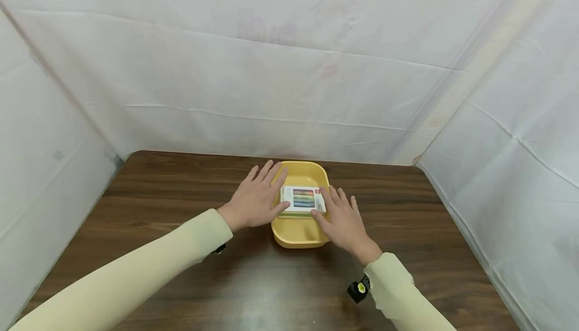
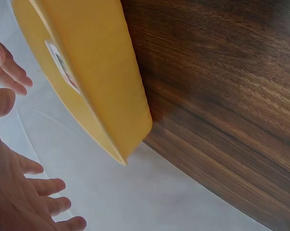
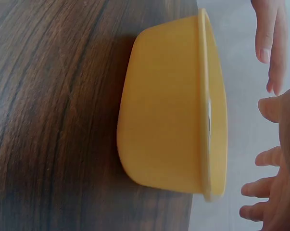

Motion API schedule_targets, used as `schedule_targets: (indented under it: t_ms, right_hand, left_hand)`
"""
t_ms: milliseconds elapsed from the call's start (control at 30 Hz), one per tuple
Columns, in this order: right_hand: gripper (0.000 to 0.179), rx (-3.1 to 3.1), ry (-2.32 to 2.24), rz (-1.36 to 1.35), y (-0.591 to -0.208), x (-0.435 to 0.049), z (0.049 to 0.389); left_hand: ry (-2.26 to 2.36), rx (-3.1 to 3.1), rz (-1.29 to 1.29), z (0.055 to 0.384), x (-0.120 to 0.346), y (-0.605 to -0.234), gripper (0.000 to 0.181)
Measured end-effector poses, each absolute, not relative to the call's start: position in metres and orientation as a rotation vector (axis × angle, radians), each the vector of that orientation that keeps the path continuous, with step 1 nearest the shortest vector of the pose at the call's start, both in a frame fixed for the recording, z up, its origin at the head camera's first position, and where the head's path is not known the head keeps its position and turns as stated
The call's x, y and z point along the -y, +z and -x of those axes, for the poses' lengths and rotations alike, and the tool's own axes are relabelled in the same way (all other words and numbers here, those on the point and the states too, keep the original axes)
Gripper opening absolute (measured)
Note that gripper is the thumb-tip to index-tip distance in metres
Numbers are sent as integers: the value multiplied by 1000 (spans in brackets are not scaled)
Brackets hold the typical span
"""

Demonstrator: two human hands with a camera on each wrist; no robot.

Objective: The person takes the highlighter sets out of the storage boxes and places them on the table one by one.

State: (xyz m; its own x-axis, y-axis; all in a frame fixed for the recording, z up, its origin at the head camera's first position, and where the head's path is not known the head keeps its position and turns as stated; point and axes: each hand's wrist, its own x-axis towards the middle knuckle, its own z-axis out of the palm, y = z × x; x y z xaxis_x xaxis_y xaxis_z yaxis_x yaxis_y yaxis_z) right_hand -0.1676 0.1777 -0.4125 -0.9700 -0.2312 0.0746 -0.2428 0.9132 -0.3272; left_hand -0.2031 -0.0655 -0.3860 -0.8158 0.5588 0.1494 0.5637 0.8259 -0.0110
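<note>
A yellow plastic basin point(image 1: 300, 240) stands on the dark wooden table, with a white box point(image 1: 286, 195) inside it. Through the box's window several coloured sticks show, perhaps pens or crayons. My left hand point(image 1: 258, 198) hovers over the basin's left rim, fingers spread and thumb over the box's left end. Over the right rim is my right hand point(image 1: 345, 220), its fingers also spread and its thumb near the box's right end. Both wrist views show the hands above the rim, apart from the basin wall point(image 2: 101, 67), with nothing held.
The brown wood-grain table point(image 1: 181, 185) reaches back to a white cloth wall point(image 1: 289, 90). More white cloth hangs at the left and right sides. A black wrist device point(image 1: 359, 290) hangs beneath the right sleeve.
</note>
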Motion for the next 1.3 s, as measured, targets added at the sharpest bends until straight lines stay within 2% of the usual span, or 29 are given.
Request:
schedule_targets:
  t_ms: [467, 867, 1300]
  right_hand:
    - [68, 3049, 533, -282, -426, -188, 159]
    - [77, 3091, 567, -182, -429, -197, 156]
    - [72, 3074, 566, -121, -436, -200, 156]
  left_hand:
    - [-66, 2848, 962, 205, 55, -396, 78]
    - [-67, 2845, 988, 212, 43, -405, 78]
    - [-83, 2904, 1008, 215, 36, -411, 79]
